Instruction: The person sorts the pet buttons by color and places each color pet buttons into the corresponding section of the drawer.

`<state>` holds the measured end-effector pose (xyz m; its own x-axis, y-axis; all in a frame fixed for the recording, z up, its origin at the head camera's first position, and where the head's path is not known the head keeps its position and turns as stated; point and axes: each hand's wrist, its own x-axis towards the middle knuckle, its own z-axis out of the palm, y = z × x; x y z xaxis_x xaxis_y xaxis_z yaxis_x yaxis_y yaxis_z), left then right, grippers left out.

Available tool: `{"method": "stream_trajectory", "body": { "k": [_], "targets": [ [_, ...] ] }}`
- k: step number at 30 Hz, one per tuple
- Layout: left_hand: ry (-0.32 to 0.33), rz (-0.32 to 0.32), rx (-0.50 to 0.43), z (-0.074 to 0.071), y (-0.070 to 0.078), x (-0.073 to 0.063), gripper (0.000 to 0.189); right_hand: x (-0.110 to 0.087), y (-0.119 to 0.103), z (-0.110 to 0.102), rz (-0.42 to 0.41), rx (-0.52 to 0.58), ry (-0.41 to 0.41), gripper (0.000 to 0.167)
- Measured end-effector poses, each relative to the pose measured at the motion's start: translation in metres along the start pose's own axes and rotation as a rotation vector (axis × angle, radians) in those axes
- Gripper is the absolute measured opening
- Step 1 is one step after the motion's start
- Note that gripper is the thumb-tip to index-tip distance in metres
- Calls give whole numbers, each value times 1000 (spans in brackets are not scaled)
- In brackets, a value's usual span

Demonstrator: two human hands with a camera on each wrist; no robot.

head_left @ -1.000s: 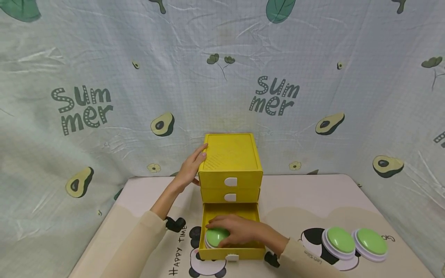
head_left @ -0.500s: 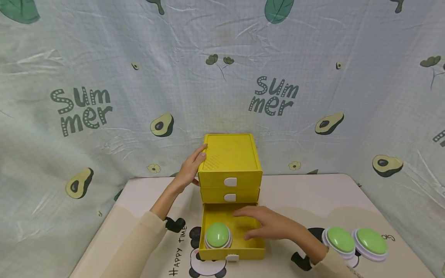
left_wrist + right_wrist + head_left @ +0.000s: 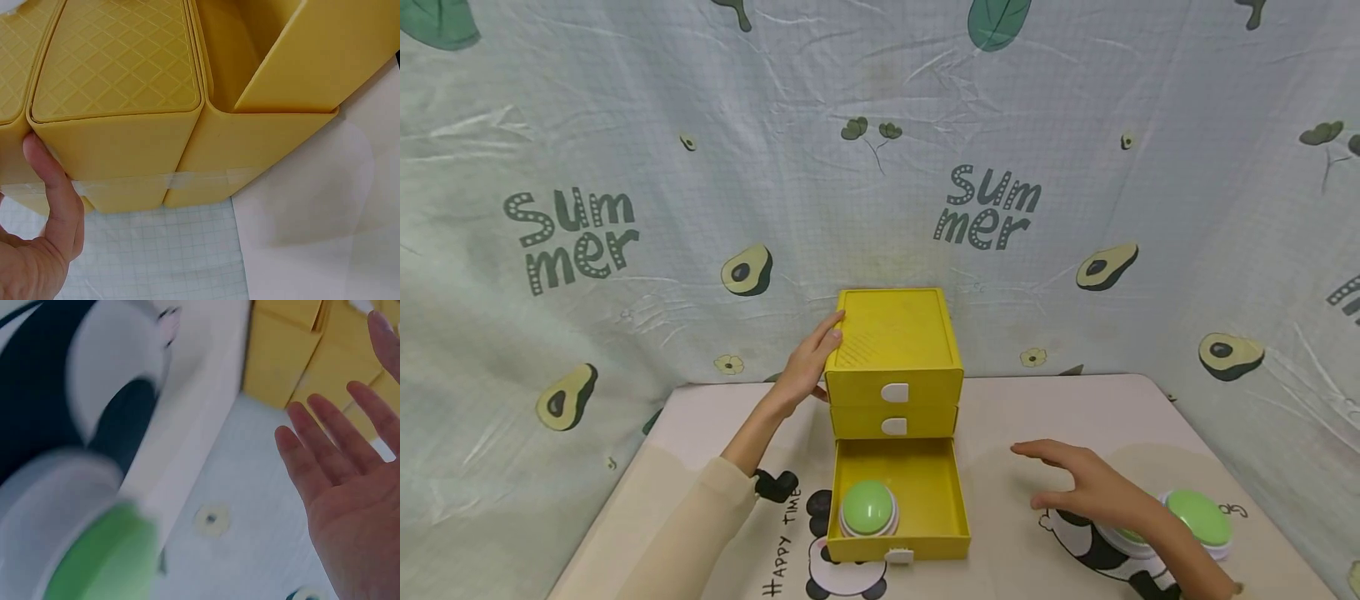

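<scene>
A yellow drawer cabinet (image 3: 895,329) stands at the back of the table, its bottom drawer (image 3: 928,492) pulled out. Inside that drawer, at the front left, sits a green dome-topped push button (image 3: 868,507) with a white base. My left hand (image 3: 801,367) rests against the cabinet's left side, fingertips at the top edge; the left wrist view shows a finger (image 3: 53,169) straight along the side wall. My right hand (image 3: 1086,483), holding nothing, is right of the drawer with its fingers spread. Beneath it lies a second green button (image 3: 1123,546), mostly hidden by the hand and wrist.
A third green button (image 3: 1201,515) lies at the right of the table, beside the right forearm. The two upper drawers (image 3: 895,387) are closed. A printed cloth (image 3: 850,208) hangs behind the table, close to the cabinet's back.
My right hand let go of the green button in the drawer, then moved right, out of the drawer and over toward the buttons on the table. The left hand stayed at the cabinet.
</scene>
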<state>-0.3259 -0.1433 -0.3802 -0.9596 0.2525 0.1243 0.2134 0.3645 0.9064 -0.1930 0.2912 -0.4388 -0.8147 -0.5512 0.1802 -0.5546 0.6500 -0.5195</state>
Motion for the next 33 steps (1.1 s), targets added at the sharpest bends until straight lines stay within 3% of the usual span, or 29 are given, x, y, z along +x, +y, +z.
{"method": "stream_trajectory", "body": {
  "k": [9,14,26,33],
  "targets": [
    [-4,-1,3,0,2,-1,59,-47,36,-13,75,-39,154,67],
    [-2,-4,-2,-1,2,-2,59,-66,57,-14,62,-52,205,68],
    [0,3,-6,-1,0,-2,58,-90,83,-8,138,-58,137,63],
    [0,3,-7,0,1,-2,59,-91,87,-9,87,-48,106,63]
  ]
}}
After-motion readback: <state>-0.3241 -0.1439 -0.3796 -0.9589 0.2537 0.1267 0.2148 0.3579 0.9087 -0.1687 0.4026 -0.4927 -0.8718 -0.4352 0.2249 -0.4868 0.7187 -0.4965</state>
